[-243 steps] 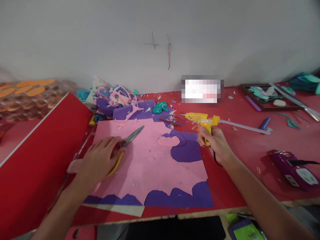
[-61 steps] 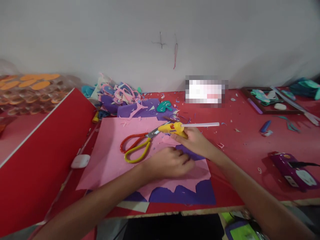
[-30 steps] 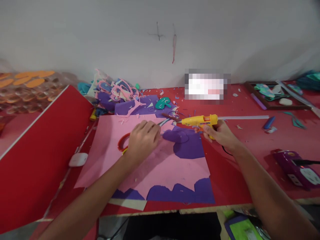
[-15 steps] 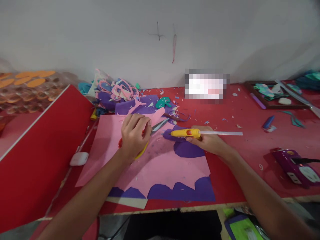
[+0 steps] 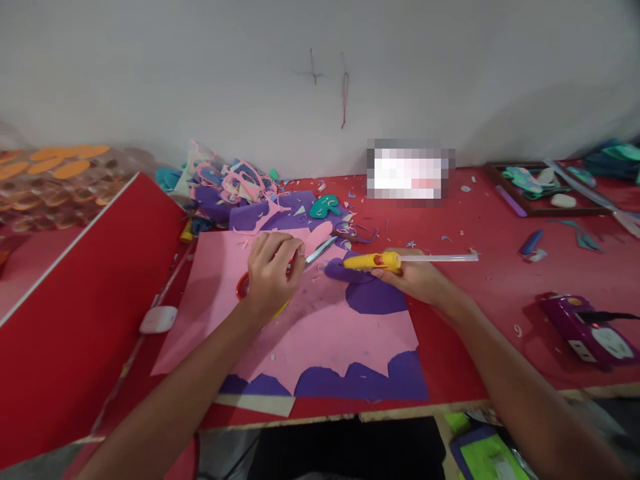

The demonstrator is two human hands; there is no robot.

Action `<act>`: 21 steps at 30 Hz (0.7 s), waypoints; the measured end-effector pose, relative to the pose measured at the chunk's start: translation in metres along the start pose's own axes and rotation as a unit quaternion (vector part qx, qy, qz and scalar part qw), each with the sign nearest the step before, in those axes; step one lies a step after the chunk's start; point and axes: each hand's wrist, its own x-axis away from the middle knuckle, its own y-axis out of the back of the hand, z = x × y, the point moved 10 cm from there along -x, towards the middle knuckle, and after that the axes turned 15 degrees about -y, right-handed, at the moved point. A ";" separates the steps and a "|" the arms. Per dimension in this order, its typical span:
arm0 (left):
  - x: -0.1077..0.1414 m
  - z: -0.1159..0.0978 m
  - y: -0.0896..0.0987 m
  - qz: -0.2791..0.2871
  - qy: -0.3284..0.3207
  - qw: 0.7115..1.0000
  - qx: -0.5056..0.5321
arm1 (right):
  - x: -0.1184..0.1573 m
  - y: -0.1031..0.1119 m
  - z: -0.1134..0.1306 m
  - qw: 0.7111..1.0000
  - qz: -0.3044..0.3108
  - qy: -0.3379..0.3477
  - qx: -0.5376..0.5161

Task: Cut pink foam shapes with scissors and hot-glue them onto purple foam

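My right hand (image 5: 423,280) grips a yellow hot glue gun (image 5: 373,261), a long clear glue stick (image 5: 440,258) sticking out of its back. Its nozzle points left, over a small purple piece (image 5: 337,269) on the pink sheet (image 5: 325,333). My left hand (image 5: 274,273) is closed, with thumb and fingers bent together above the scissors. What those fingers hold, if anything, is hidden. Under and beside that hand show the scissors' metal blades (image 5: 321,249) and red handle loop (image 5: 243,285), with a bit of yellow handle below. Purple sheet (image 5: 360,381) lies beneath the pink one.
Foam scraps (image 5: 235,183) pile up at the back left. A red board (image 5: 95,300) leans at left near a white case (image 5: 159,320). To the right are a purple power socket box (image 5: 590,330), a blue marker-like piece (image 5: 531,242) and a dark-framed tray (image 5: 560,212).
The view has shifted slightly. My left hand has shifted a little over the scissors, covering more of the yellow handle. The glue gun stays over the purple piece.
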 end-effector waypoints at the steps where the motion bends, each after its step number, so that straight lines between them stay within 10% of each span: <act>1: 0.000 0.000 0.000 -0.002 -0.001 1.000 0.000 | 0.000 0.001 0.000 1.000 -0.001 0.002 -0.001; 21: -0.004 -0.005 0.002 -0.035 -0.034 0.998 0.033 | 0.003 0.013 -0.001 1.000 -0.007 0.001 0.013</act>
